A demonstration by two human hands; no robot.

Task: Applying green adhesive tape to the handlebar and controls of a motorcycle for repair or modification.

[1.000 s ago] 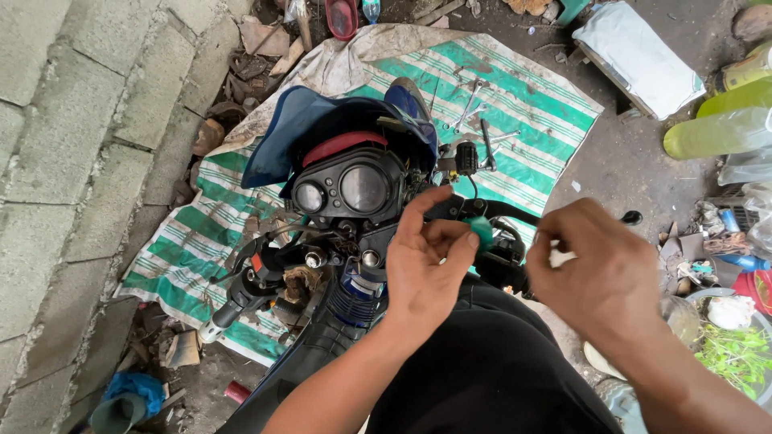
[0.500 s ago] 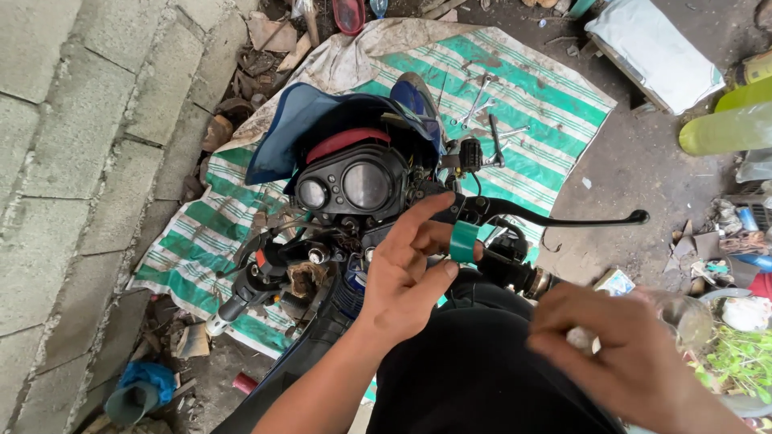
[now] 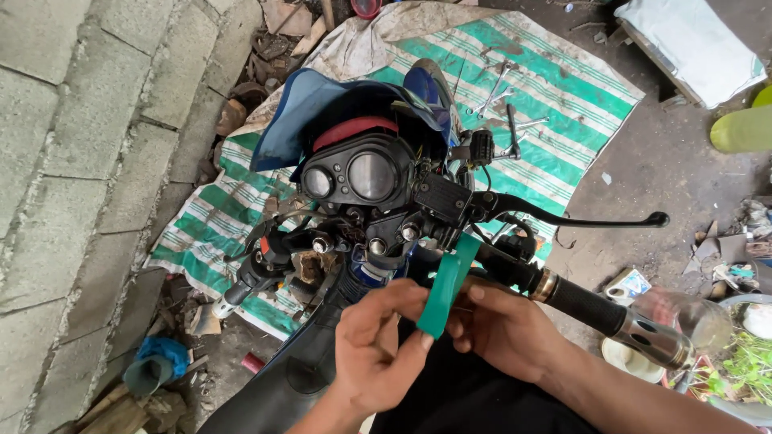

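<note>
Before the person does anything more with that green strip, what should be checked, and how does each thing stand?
1. Left hand pinches strip at its lower end: ok.
2. Right hand close by the strip: ok.
3. Strip's upper end reaches the handlebar: ok; whether it sticks there, cannot tell.
4. Strip straight, not twisted: ok.
5. Brake lever apart from both hands: ok.
6. Tools on the tarp beyond the bike: ok.

My rough outdoor repair spot
A stripped motorcycle [image 3: 378, 209] stands over a striped tarp [image 3: 563, 88]; wrenches [image 3: 503, 96] lie beyond it, a block wall [image 3: 88, 161] beside it.
</note>
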